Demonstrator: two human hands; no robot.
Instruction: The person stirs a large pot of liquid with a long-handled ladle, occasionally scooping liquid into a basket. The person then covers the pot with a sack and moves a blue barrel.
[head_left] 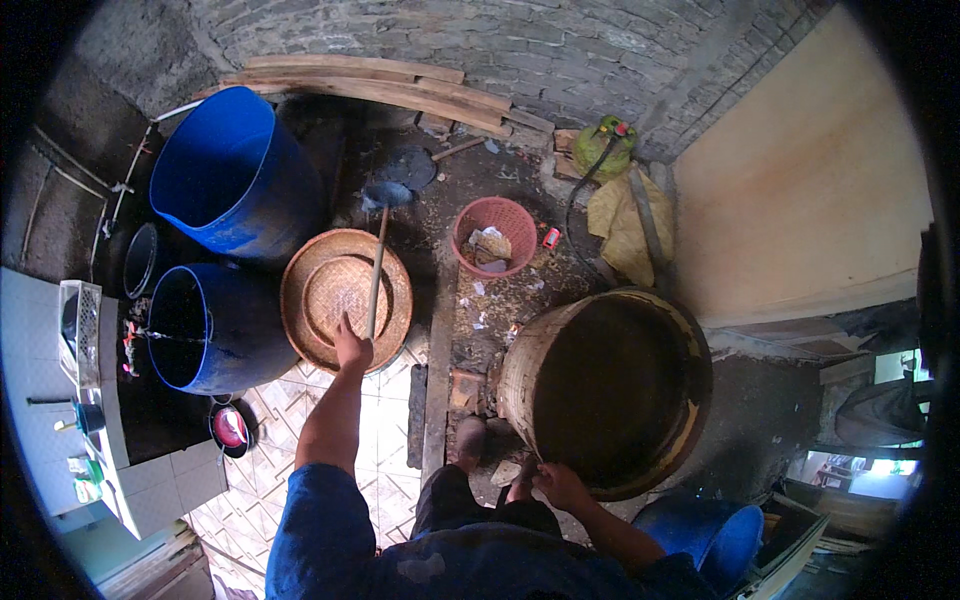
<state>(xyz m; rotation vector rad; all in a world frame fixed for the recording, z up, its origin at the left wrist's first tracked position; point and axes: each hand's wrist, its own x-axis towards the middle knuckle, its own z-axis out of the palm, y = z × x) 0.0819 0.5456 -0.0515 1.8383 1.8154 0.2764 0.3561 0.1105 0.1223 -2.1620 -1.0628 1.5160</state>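
Note:
My left hand [352,346] is at the lower end of the wooden handle of a long-handled dipper [379,262], its fingers closed around it and the index finger pointing forward. The dipper's dark bowl [388,194] is at the far end, beyond two round woven bamboo trays [297,285], the smaller lying inside the larger. My right hand [562,487] is at the near left edge of a big round vat [520,372] holding dark liquid. Its fingers are curled together; whether they grip the rim or something small cannot be made out.
Two blue barrels [262,205] [245,330] stand left, another blue barrel [735,540] at lower right. A pink basket [520,215] with scraps sits ahead, near a green gas cylinder [612,150] with a hose. Planks [400,90] lie along the brick wall. A raised strip [437,370] edges the tiled floor.

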